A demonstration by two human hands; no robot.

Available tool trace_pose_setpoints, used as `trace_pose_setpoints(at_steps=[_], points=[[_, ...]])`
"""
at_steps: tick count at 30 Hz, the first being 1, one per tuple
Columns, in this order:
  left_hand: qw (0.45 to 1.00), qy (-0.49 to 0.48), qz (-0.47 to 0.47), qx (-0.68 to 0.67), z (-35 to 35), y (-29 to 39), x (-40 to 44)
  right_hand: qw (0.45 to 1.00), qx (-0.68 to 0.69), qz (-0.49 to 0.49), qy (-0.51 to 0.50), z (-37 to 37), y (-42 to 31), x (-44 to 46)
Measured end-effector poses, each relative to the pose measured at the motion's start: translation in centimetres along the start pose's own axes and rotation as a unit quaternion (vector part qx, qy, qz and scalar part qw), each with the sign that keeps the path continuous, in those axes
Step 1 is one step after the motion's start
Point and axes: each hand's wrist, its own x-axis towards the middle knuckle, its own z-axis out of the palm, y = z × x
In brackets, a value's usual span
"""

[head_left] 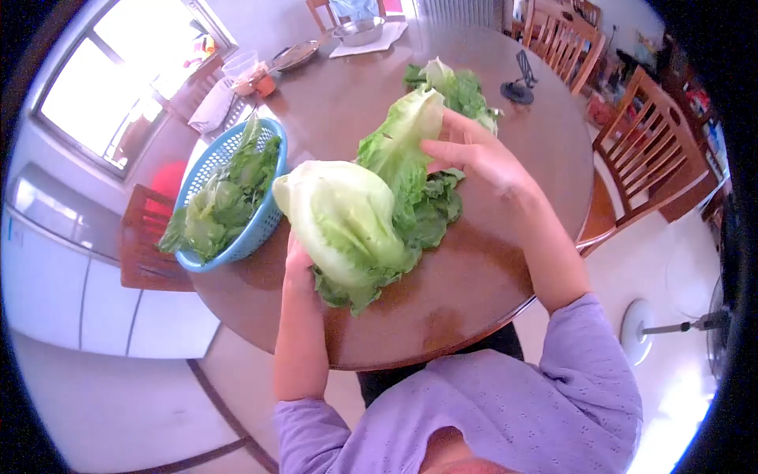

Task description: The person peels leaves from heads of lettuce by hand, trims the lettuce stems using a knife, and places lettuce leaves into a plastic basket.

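Note:
A large pale-green head of leafy lettuce (343,221) is held above the round brown table, its white base toward the upper left. My left hand (298,257) supports it from the left side and below, with the fingers mostly hidden behind it. In my right hand (474,154) is a single lettuce leaf (403,146), gripped near its pale stem end, with its lower part against the head. More green leaves (466,95) lie on the table beyond my right hand. To the left, a blue perforated basket (268,213) holds loose green leaves (225,205).
On the round table (426,308) are a metal bowl (359,31), a dark round tray (296,54), an orange container (264,84) and a small black stand (518,85). Wooden chairs (647,134) surround it. A fan (638,328) stands at the right.

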Motion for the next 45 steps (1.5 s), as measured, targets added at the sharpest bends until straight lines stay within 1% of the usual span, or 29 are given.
trace_pose_setpoints(at_steps=[3,4,5,7,8,10,12,14,16,17,18,19,20,22,23,25,26,28,29,31,32,34,36,39,41,43,44,45], points=[[0.998,-0.055,0.035,-0.001,-2.7,-1.1,0.5,0.999,0.008,0.006,-0.047,-1.0,0.4,0.4],[0.991,-0.109,0.073,0.000,-3.7,-1.6,1.1,0.998,0.006,0.011,-0.059,-1.4,0.6,0.5],[0.993,-0.095,0.069,0.025,-4.8,-1.8,1.1,0.997,0.002,0.017,-0.071,-1.6,0.7,0.5],[0.993,-0.069,0.059,0.073,-6.6,-1.9,1.1,0.998,0.017,0.012,-0.052,-0.9,0.3,0.2],[0.995,-0.052,0.054,0.068,-7.6,-2.2,1.3,0.998,0.023,0.010,-0.050,-0.7,0.3,0.1],[0.998,-0.023,0.046,0.024,-6.7,-2.1,1.1,0.998,0.029,0.014,-0.053,-0.7,0.6,0.1],[0.998,-0.001,0.044,-0.055,-5.4,-1.9,0.5,0.998,-0.001,0.010,-0.059,-1.1,1.1,0.4],[1.000,0.021,0.023,-0.004,-6.5,-1.9,1.2,0.997,-0.041,-0.002,-0.059,-1.3,1.7,0.6],[1.000,0.014,0.014,-0.017,-6.1,-1.6,1.2,0.995,-0.088,-0.020,-0.052,-1.4,2.3,0.9],[0.998,-0.003,0.014,-0.056,-5.6,-1.5,0.6,0.993,-0.103,-0.034,-0.046,-1.5,2.3,0.9],[0.993,0.013,0.000,-0.114,-4.5,-1.1,0.3,0.991,-0.118,-0.048,-0.039,-1.5,2.4,0.9],[0.985,0.030,-0.012,-0.171,-3.3,-0.7,-0.1,0.989,-0.134,-0.062,-0.033,-1.5,2.4,0.8],[0.965,0.081,-0.039,-0.247,-2.0,-0.1,-0.2,0.991,-0.118,-0.059,-0.035,-1.6,2.3,0.7],[0.970,0.045,-0.022,-0.239,-2.6,-0.3,0.0,0.994,-0.088,-0.052,-0.039,-1.6,1.7,0.5],[0.987,-0.040,0.023,-0.155,-4.7,-1.3,0.4,0.995,-0.082,-0.048,-0.041,-1.6,1.7,0.5],[0.990,-0.110,0.061,-0.066,-5.5,-1.6,0.6,0.996,-0.071,-0.040,-0.046,-1.5,1.7,0.4],[0.992,-0.096,0.054,-0.064,-5.8,-1.7,0.5,0.996,-0.067,-0.033,-0.054,-1.4,1.7,0.4],[0.997,-0.064,0.049,-0.012,-5.4,-1.2,0.5,0.996,-0.059,-0.020,-0.068,-1.3,1.6,0.4],[0.997,-0.047,0.051,0.038,-5.2,-0.9,0.7,0.996,-0.056,-0.019,-0.067,-1.1,1.6,0.4],[0.998,-0.015,0.036,0.041,-4.8,-0.9,0.6,0.996,-0.050,-0.016,-0.066,-0.8,1.5,0.3],[1.000,-0.001,0.018,-0.006,-4.8,-1.1,0.4,0.997,-0.049,-0.018,-0.061,-0.7,1.5,0.2],[0.996,-0.002,-0.001,-0.091,-5.1,-1.4,0.3,0.997,-0.046,-0.021,-0.053,-0.3,1.5,0.2],[0.986,-0.033,-0.004,-0.164,-5.4,-1.7,0.7,0.995,-0.088,-0.032,-0.040,-0.2,2.0,0.3],[0.994,-0.032,-0.010,-0.107,-4.9,-1.4,0.8,0.987,-0.151,-0.056,-0.019,0.0,2.1,0.3],[0.969,0.083,-0.077,-0.219,-1.5,0.3,0.3,0.979,-0.192,-0.063,-0.005,0.2,1.8,0.2],[0.978,0.090,-0.066,-0.176,-1.3,0.1,0.3,0.971,-0.232,-0.057,0.008,0.4,1.2,0.0],[0.996,0.040,-0.020,-0.077,-3.0,-1.2,0.5,0.961,-0.258,-0.099,0.021,0.3,1.3,0.0],[0.998,0.028,-0.001,-0.056,-3.3,-1.5,0.6,0.948,-0.283,-0.141,0.034,0.3,1.5,0.0]])
